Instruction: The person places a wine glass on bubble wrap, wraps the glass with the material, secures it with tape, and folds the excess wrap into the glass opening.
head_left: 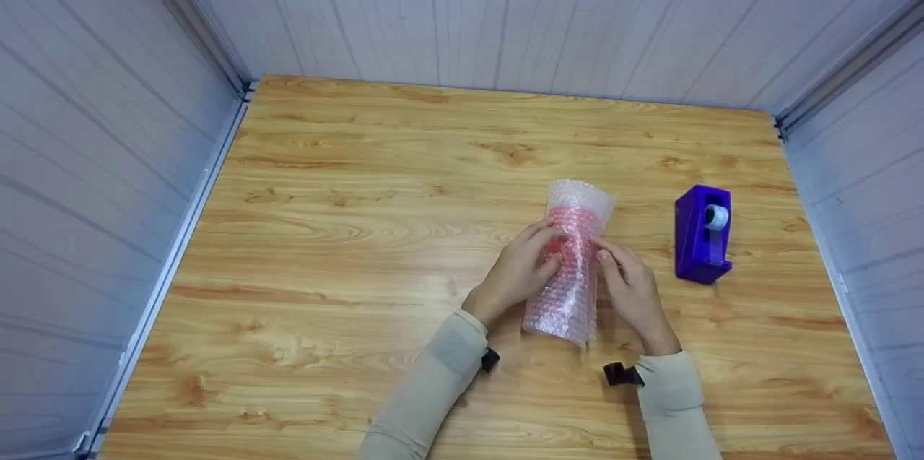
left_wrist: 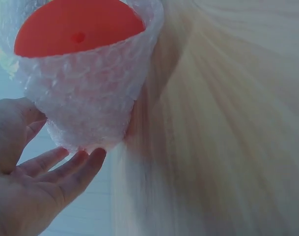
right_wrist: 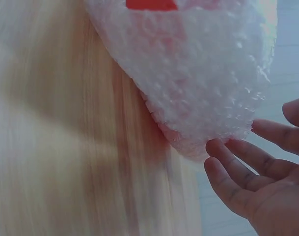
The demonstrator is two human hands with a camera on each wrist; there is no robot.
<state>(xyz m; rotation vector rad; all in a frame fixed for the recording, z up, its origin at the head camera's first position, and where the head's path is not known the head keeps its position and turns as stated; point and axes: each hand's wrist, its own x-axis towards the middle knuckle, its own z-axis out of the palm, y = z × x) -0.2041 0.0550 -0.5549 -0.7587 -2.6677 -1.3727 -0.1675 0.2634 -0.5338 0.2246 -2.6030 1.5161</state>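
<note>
Two hands loosely open, no grip afaict: L hand [head_left: 516, 268] partly over, R hand [head_left: 633, 292] just touching the bubble-wrapped roll [head_left: 570, 294] btwn 'em, long axis running fwd.

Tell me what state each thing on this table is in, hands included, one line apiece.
Clear bubble wrap sheet: rolled around the red object, near end open.
Red round-ended object: lying wrapped, end visible through the opening.
Purple plastic tape dispenser: upright, untouched.
Small whitish tape roll: seated in the dispenser.
Left hand: touching the wrap.
Right hand: fingers at the wrap's right side.
</note>
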